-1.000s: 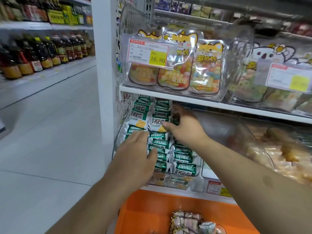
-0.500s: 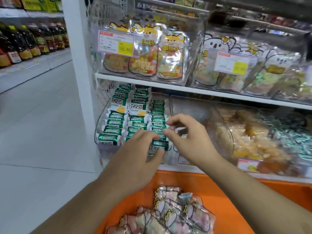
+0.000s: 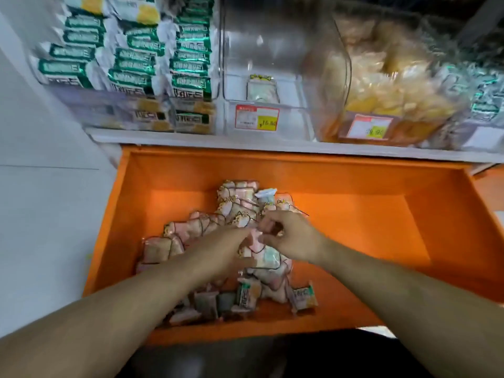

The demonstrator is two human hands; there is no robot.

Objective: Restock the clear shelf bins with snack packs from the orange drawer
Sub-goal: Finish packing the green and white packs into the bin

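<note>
Both hands had dropped from the green-and-white packs in the shelf bin down into the orange drawer (image 3: 341, 186), and the view had tipped downward with them, so that the drawer filled the middle of the picture and the shelf ran along the top. The left hand (image 3: 218, 255) lay over the heap of snack packs (image 3: 234, 205) with its fingers reaching forward and fairly straight, touching the pastel pack (image 3: 266, 256) at the top of the heap; whether it gripped anything underneath could not be told. The right hand (image 3: 289, 238) was just beside it, fingers curled, thumb and fingertips pinching the pink upper edge of that same pastel pack. The heap sat in the left and middle part of the drawer, running from the back wall toward the front, with several small green-and-orange packs (image 3: 246, 294) lying at its near end and one more (image 3: 304, 296) a little apart to the right. Above the drawer, on the white shelf (image 3: 191, 137), the left clear bin (image 3: 81, 105) was stacked with rows of green-and-white packs (image 3: 131, 64). The middle clear bin (image 3: 261, 50) next to it held only one pale pack (image 3: 262, 88) standing near its front, behind a red-and-yellow price tag (image 3: 257, 117). To the right stood a rounded clear bin (image 3: 341, 77) full of yellowish snacks (image 3: 387, 85), blurred, with its own price tag (image 3: 368, 128) on the front.
</note>
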